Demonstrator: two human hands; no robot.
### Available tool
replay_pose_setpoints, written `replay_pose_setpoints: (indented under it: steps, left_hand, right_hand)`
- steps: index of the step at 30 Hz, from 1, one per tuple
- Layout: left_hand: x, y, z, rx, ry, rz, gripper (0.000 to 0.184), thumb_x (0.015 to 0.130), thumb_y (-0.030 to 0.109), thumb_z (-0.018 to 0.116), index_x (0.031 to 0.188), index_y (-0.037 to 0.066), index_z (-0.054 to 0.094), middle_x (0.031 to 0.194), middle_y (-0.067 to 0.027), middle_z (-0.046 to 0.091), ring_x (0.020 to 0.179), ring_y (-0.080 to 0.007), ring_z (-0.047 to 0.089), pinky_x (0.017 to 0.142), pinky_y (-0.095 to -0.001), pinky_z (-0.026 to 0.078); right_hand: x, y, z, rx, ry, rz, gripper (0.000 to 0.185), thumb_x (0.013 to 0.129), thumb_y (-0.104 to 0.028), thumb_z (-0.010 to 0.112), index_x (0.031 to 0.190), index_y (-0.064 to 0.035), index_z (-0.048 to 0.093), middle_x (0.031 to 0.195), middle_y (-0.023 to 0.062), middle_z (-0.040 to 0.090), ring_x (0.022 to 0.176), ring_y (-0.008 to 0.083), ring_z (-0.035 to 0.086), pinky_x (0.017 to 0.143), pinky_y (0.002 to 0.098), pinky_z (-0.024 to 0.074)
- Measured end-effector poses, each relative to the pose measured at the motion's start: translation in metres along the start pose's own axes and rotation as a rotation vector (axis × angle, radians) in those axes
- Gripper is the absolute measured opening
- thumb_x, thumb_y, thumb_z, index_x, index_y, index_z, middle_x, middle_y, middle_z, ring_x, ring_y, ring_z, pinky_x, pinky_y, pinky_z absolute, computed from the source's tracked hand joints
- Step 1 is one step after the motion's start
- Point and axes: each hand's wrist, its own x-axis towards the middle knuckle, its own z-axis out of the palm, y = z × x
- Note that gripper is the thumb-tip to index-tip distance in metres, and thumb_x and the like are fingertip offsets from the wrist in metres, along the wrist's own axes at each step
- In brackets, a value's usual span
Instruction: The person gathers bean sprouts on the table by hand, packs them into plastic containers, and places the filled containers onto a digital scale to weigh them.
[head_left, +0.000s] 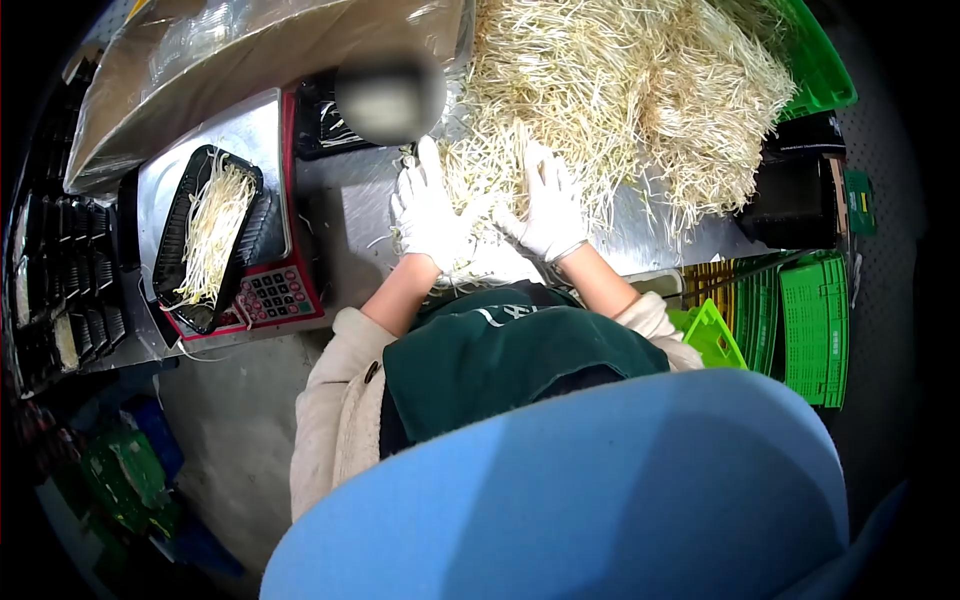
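A large heap of bean sprouts (pixel 620 110) covers the steel table in front of me. My left hand (pixel 428 215), in a white glove, rests at the heap's near left edge with its fingers stretched forward. Opposite it, my right hand (pixel 552 210), gloved too, lies against the sprouts with fingers extended. A small loose bunch of sprouts (pixel 480 190) is between the two hands. To the left, a black plastic tray (pixel 252 215) holding sprouts sits slantwise on a red weighing scale (pixel 275 290). Another black tray (pixel 318 140) with a few sprouts stands beyond the scale, partly hidden by a blur.
Stacked black trays (pixel 80 250) line the far left. A plastic-lined cardboard box (pixel 260 60) stands at the back left. On the right are a green crate (pixel 825 60) behind the heap, a dark box (pixel 790 205), and more green crates (pixel 812 310) below table height.
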Motion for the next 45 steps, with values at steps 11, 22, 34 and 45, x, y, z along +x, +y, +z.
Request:
replay_pose_setpoints:
  steps: [11,22,34,45]
  left_hand:
    - [0.014,-0.041,-0.053,-1.082,-0.009,-0.188,0.065,0.073,-0.018,0.045,0.136,0.0,0.038,0.137,-0.0152,0.044,0.119,-0.0219,0.051,0.098,-0.0323,0.044]
    - [0.01,-0.034,-0.006,0.394,0.195,0.062,0.092,0.069,0.022,0.075,0.145,0.004,0.025,0.134,-0.0289,0.043,0.119,-0.0402,0.048,0.1,-0.0425,0.04]
    - [0.001,-0.049,-0.062,-0.601,-0.078,-0.236,0.079,0.076,0.013,0.07,0.142,-0.004,0.03,0.141,-0.0191,0.04,0.132,-0.0255,0.037,0.109,-0.0343,0.028]
    - [-0.009,-0.063,-0.062,-0.97,-0.28,-0.31,0.051,0.092,0.013,0.054,0.139,0.003,0.037,0.119,-0.0058,0.055,0.103,-0.0173,0.057,0.085,-0.0292,0.048]
  right_hand:
    - [0.019,0.089,-0.052,1.416,-0.056,0.097,0.047,0.077,0.001,0.059,0.123,-0.0003,0.051,0.107,0.0033,0.061,0.092,0.0106,0.056,0.08,0.0239,0.0468]
    - [0.022,0.058,0.012,0.183,0.1,0.007,0.075,0.077,-0.02,0.067,0.141,-0.0021,0.033,0.131,0.0243,0.049,0.108,0.0356,0.056,0.091,0.041,0.0456]
    - [0.069,0.006,0.004,0.041,0.14,-0.069,0.099,0.065,-0.046,0.076,0.14,0.0021,0.032,0.114,0.0247,0.057,0.109,0.0363,0.056,0.101,0.0386,0.0418]
    - [0.072,-0.017,-0.003,0.87,-0.268,-0.192,0.101,0.068,-0.041,0.077,0.144,-0.0032,0.023,0.137,0.0239,0.042,0.106,0.0259,0.054,0.093,0.0364,0.0449]
